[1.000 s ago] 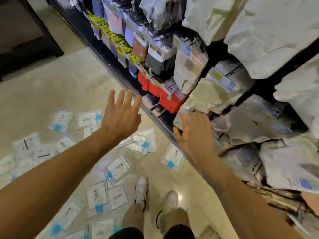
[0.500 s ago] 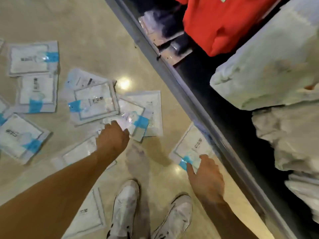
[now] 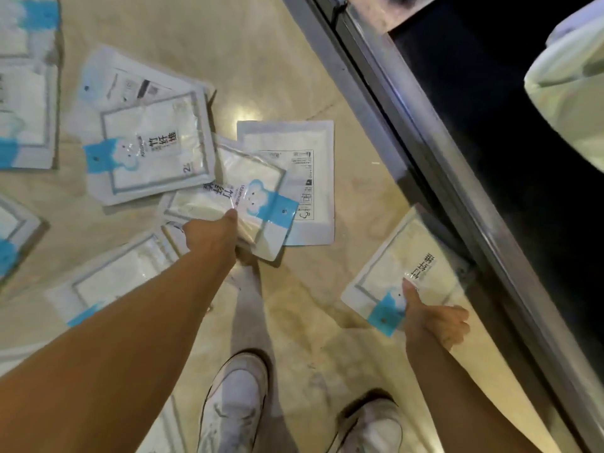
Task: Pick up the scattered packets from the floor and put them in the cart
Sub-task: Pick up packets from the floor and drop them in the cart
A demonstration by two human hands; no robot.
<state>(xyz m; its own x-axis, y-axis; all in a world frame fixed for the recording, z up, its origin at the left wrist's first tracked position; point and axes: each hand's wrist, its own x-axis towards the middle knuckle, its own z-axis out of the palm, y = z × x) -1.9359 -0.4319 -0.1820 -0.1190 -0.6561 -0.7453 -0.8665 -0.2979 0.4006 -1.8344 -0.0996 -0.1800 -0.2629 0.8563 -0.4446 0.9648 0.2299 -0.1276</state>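
Observation:
White packets with blue bear labels lie scattered on the beige floor. My left hand [image 3: 214, 232] pinches a packet [image 3: 242, 191] in the middle of the pile, thumb on top. My right hand [image 3: 431, 317] grips another packet [image 3: 405, 269] lying alone beside the shelf base, thumb pressed on its blue label. A face-down packet [image 3: 304, 178] sits partly under the left one. Another packet [image 3: 153, 148] lies to the upper left. No cart is in view.
A metal shelf base [image 3: 434, 138] runs diagonally along the right, with dark space and white bagged goods [image 3: 568, 76] behind it. My white shoes [image 3: 235, 403] stand at the bottom centre. More packets [image 3: 26, 106] lie along the left edge.
I have bent closer to the floor. My left hand has closed on the middle packet, and my right thumb now presses on the packet by the shelf.

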